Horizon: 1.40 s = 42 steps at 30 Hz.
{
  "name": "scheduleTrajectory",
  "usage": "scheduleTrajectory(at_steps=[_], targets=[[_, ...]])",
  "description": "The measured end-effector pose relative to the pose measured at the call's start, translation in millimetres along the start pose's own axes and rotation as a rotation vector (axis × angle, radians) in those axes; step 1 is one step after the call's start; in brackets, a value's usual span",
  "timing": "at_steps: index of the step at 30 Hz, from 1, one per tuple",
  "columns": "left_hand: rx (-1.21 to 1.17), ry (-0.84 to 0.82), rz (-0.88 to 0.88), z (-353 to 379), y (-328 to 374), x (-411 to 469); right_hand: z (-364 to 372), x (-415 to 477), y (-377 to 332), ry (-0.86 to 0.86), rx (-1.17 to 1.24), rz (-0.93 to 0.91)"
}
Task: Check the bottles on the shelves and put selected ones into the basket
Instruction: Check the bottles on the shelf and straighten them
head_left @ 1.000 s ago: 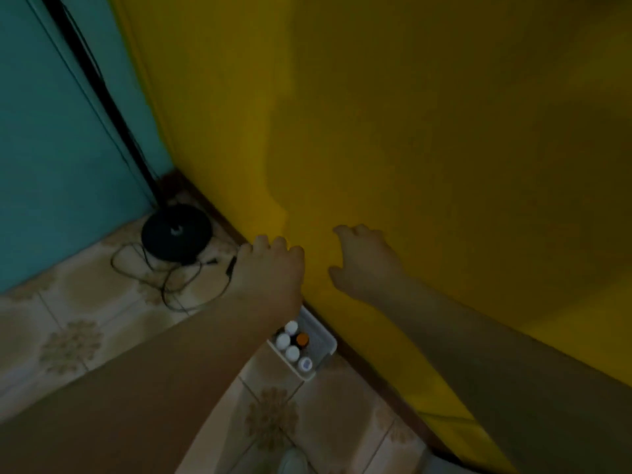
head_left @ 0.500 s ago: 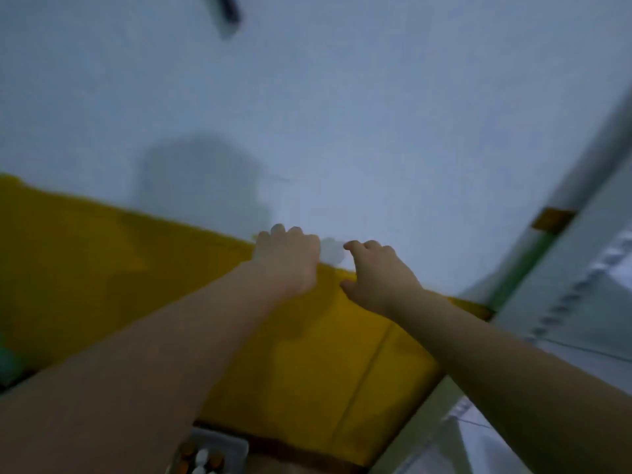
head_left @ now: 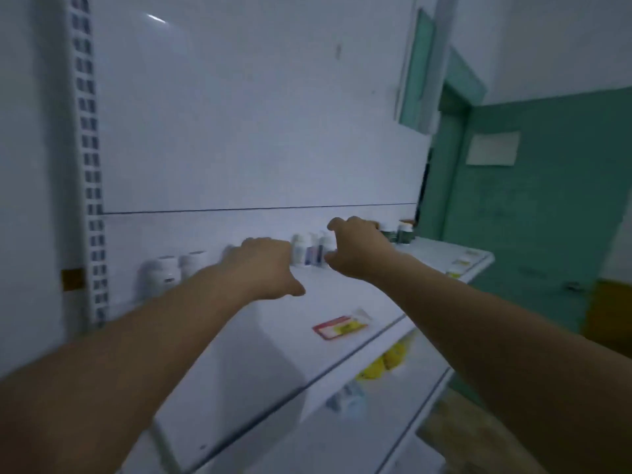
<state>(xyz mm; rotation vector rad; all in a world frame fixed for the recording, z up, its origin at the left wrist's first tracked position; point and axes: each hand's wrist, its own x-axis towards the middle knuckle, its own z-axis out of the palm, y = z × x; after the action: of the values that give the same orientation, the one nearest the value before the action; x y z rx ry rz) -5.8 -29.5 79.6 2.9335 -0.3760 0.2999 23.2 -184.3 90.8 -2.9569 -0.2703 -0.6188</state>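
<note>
Shelf (head_left: 342,295) rear edge: bottles (head_left: 302,249); left hand (head_left: 266,266), right hand (head_left: 359,249) beside them, loosely curled, empty.

Motion blur smears the bottles (head_left: 164,273) along the shelf (head_left: 427,254), labels unreadable. My left grip (head_left: 265,265) covers one bottle, my right grip (head_left: 359,248) others; both forearms (head_left: 136,354) run off the bottom edge.

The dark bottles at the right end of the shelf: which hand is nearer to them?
Right. The right hand is just left of the dark bottles; the left hand is farther left along the shelf.
</note>
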Motion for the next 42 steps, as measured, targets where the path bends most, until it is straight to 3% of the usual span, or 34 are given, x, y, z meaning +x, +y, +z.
scheduleTrajectory(at_steps=[6,11,16,23,33,42], targets=[[-0.079,-0.113,0.267,49.6,221.0,75.0,-48.5,-53.8,230.0,-0.028,-0.093,0.311],[-0.086,-0.141,0.425,100.1,355.8,129.1,-45.4,-90.2,379.9,-0.062,-0.107,0.541],[-0.071,-0.188,0.523,146.7,446.8,198.2,-21.9,-84.7,490.7,-0.091,-0.118,0.653],[-0.09,-0.131,0.6,204.9,530.7,323.9,12.6,-35.8,625.4,-0.102,-0.122,0.728],[-0.093,-0.072,0.453,258.0,618.6,502.0,58.7,82.1,794.1,-0.156,-0.068,0.638],[-0.103,-0.031,0.059,291.8,631.7,618.8,104.1,232.5,896.0,-0.227,0.015,0.269]])
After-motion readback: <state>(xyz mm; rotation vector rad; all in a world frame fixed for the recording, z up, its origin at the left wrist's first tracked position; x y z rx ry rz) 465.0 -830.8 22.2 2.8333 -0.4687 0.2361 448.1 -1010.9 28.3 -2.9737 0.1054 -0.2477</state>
